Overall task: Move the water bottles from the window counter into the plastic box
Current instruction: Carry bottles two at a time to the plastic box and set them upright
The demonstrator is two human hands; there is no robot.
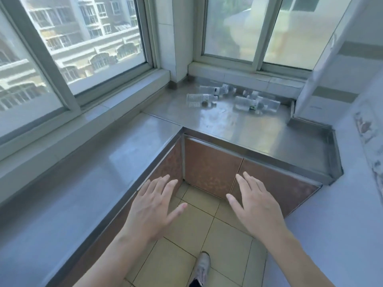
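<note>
Left hand (154, 206) and right hand (256, 206) both spread flat with straight fingers, grasping nothing, held over the tiled floor (207, 228) near the cabinet doors (211, 164), water bottles (228, 98) lying on their sides far off on the steel window counter (238, 129), beneath the right window (257, 27), blurred.

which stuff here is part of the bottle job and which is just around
For the job:
water bottles, lying on their sides
steel counter under them
left hand and right hand, both empty

Just around:
windows
cabinet doors
tiled floor
shoe

The plastic box is not in view.
</note>
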